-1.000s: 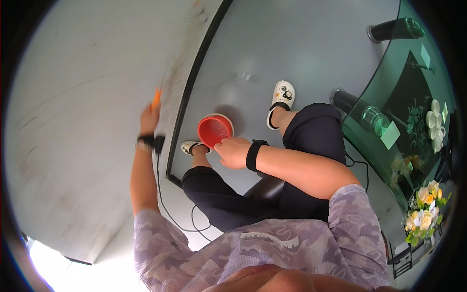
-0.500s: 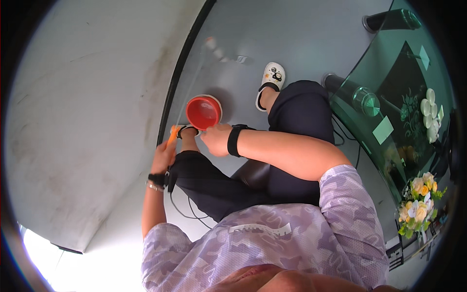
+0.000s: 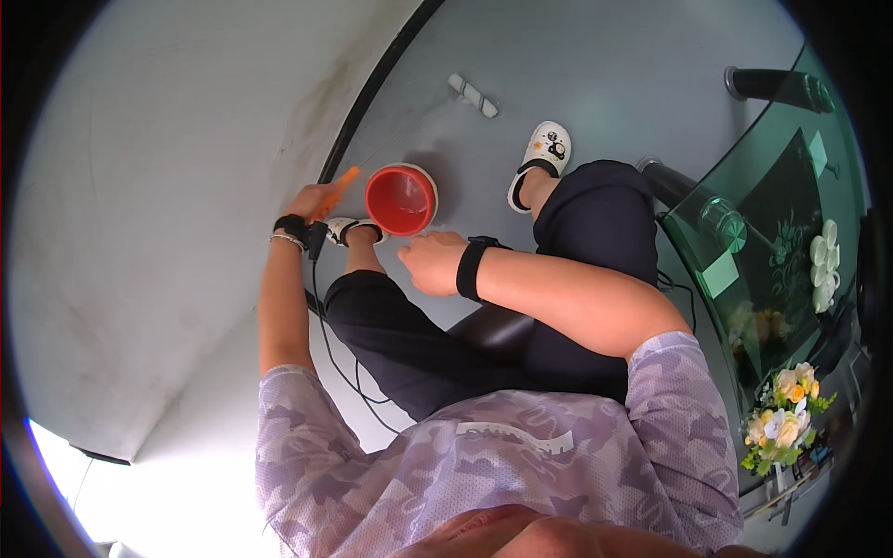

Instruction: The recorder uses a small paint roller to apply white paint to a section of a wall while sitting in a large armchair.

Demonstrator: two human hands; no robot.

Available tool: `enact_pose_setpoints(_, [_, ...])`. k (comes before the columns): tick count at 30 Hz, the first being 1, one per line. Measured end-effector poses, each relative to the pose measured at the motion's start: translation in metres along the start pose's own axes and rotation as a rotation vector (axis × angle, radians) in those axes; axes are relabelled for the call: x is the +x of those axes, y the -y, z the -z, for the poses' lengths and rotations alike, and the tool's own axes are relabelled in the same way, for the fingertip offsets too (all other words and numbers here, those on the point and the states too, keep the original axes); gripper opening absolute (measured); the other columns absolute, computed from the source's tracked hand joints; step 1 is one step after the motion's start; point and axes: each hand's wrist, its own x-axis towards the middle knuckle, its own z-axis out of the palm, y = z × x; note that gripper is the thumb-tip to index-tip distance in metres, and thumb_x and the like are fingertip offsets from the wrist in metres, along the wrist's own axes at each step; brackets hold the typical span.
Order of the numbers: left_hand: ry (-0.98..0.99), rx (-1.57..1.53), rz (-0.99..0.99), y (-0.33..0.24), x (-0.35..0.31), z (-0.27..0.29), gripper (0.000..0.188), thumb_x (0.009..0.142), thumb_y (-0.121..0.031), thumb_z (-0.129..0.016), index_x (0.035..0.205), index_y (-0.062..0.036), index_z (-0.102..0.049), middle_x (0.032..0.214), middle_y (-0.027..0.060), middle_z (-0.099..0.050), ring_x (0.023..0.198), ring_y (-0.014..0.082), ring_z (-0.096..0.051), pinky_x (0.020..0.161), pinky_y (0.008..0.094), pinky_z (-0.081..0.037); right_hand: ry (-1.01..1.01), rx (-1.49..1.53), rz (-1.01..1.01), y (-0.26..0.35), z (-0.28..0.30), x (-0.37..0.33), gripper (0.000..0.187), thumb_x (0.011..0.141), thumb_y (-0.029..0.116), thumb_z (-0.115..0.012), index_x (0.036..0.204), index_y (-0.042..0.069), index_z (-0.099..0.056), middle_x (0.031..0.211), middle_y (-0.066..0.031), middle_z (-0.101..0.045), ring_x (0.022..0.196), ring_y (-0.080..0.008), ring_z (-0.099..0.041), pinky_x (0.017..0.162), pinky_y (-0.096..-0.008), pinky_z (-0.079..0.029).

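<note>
My left hand (image 3: 314,201) is wrapped round the orange handle of what looks like a paint roller (image 3: 341,187). From the handle a thin rod reaches away over the floor toward a white roller sleeve (image 3: 473,96) with dark stripes, which lies at or just above the floor. A red-lined bucket (image 3: 402,200) with a pale outside stands between my feet, just right of the handle. Close to its near rim, my right hand (image 3: 435,262) is closed above my left leg. Whatever its fingers might hold is hidden.
To the left rises a stained pale wall (image 3: 186,167) with a black skirting strip (image 3: 372,84). At the right stands a green glass table (image 3: 781,205) on dark legs, with white cups (image 3: 824,265) on it. Flowers (image 3: 783,418) stand nearer. Cables (image 3: 346,363) hang beside my left leg.
The roller sleeve has moved right and slightly closer in angle to a pale floor patch. My left hand has shifted farther forward. A small gap now shows between my right hand and the bucket.
</note>
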Motion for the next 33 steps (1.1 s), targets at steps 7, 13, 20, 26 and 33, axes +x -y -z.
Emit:
enact_pose_setpoints(7, [-0.029, -0.096, 0.055, 0.063, -0.039, 0.016, 0.042, 0.082, -0.047, -0.055, 0.073, -0.0067, -0.056, 0.055, 0.0000, -0.046, 0.040, 0.0076, -0.038, 0.036, 0.0221, -0.028, 0.062, -0.022, -0.002, 0.013, -0.012, 0.023, 0.029, 0.078, 0.009, -0.049, 0.105, 0.000, -0.054, 0.104, -0.0198, -0.058, 0.097, -0.0336, -0.057, 0.080, -0.0419, -0.047])
enact_pose_setpoints(13, [0.048, -0.214, -0.005, 0.085, -0.037, -0.040, 0.037, 0.085, -0.042, -0.055, 0.076, -0.0060, -0.054, 0.058, 0.0002, -0.047, 0.041, 0.0072, -0.039, 0.037, 0.0220, -0.028, 0.104, -0.054, 0.012, 0.022, -0.020, 0.032, 0.030, 0.078, 0.009, -0.049, 0.106, 0.000, -0.054, 0.102, -0.0197, -0.058, 0.098, -0.0332, -0.057, 0.079, -0.0429, -0.047])
enact_pose_setpoints(20, [0.085, -0.240, -0.080, 0.045, -0.018, -0.101, 0.034, 0.085, -0.042, -0.056, 0.079, -0.0084, -0.056, 0.057, -0.0041, -0.041, 0.044, 0.0056, -0.032, 0.040, 0.0226, -0.022, 0.117, -0.046, -0.006, 0.031, -0.019, 0.040, 0.029, 0.080, 0.011, -0.049, 0.106, 0.001, -0.055, 0.101, -0.0182, -0.059, 0.094, -0.0328, -0.058, 0.077, -0.0424, -0.048])
enact_pose_setpoints(26, [0.020, -0.284, -0.042, 0.109, -0.059, -0.077, 0.033, 0.086, -0.038, -0.055, 0.077, -0.0060, -0.055, 0.057, -0.0005, -0.048, 0.041, 0.0070, -0.041, 0.037, 0.0207, -0.031, 0.124, -0.089, 0.034, 0.037, -0.030, 0.051, 0.029, 0.080, 0.012, -0.050, 0.106, 0.000, -0.055, 0.101, -0.0178, -0.059, 0.096, -0.0329, -0.058, 0.079, -0.0417, -0.048])
enact_pose_setpoints(33, [-0.442, -0.142, -0.321, 0.116, -0.156, -0.089, 0.023, 0.087, -0.024, -0.056, 0.088, -0.0015, -0.054, 0.063, 0.0046, -0.056, 0.053, 0.0093, -0.055, 0.045, 0.0253, -0.042, 0.127, -0.153, 0.102, 0.052, -0.034, 0.056, 0.028, 0.081, 0.019, -0.054, 0.104, 0.002, -0.056, 0.099, -0.0165, -0.060, 0.093, -0.0330, -0.060, 0.077, -0.0417, -0.049])
